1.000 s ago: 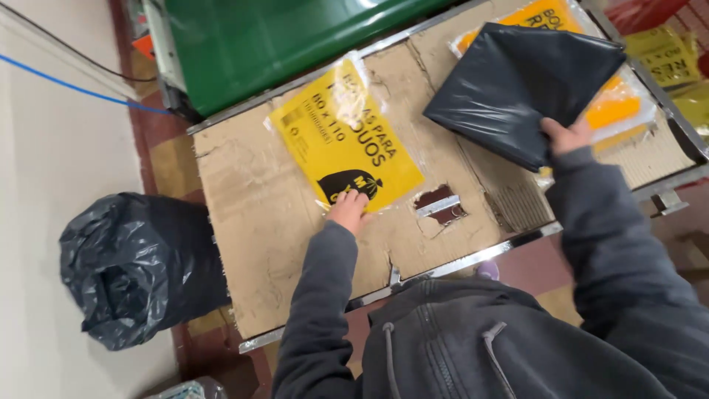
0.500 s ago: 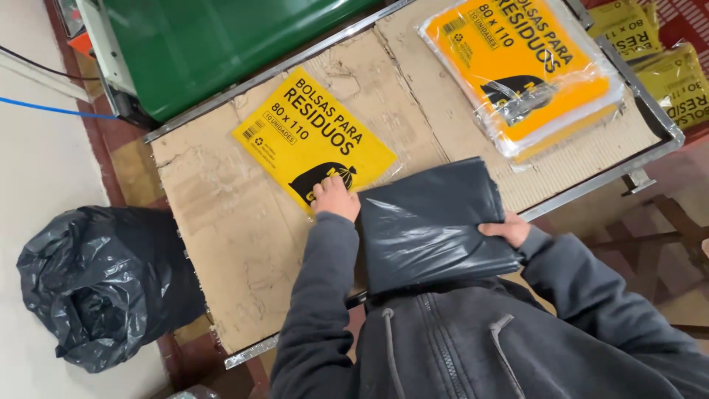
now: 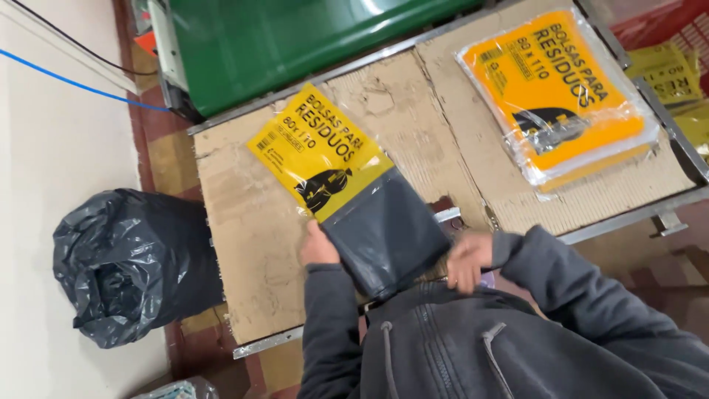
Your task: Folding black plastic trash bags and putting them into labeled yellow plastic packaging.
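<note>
A flat bundle of folded black bags [image 3: 384, 233] lies on the cardboard-covered table [image 3: 244, 214], its far end tucked into a yellow printed plastic package [image 3: 317, 148]. My left hand [image 3: 319, 246] grips the near left edge of the bundle where the package's clear sleeve ends. My right hand [image 3: 467, 258] is at the bundle's near right corner, fingers curled against it, slightly blurred. Both of my sleeves are dark grey.
A stack of filled yellow packages [image 3: 561, 96] lies at the table's right end. A green machine [image 3: 295, 37] stands behind the table. A stuffed black rubbish bag [image 3: 125, 266] sits on the floor to the left. More yellow packs [image 3: 668, 70] lie in a red crate at far right.
My right hand carried the black bundle from the right stack across to the yellow package. The bundle's far end now sits inside the package, which my left hand kept in place.
</note>
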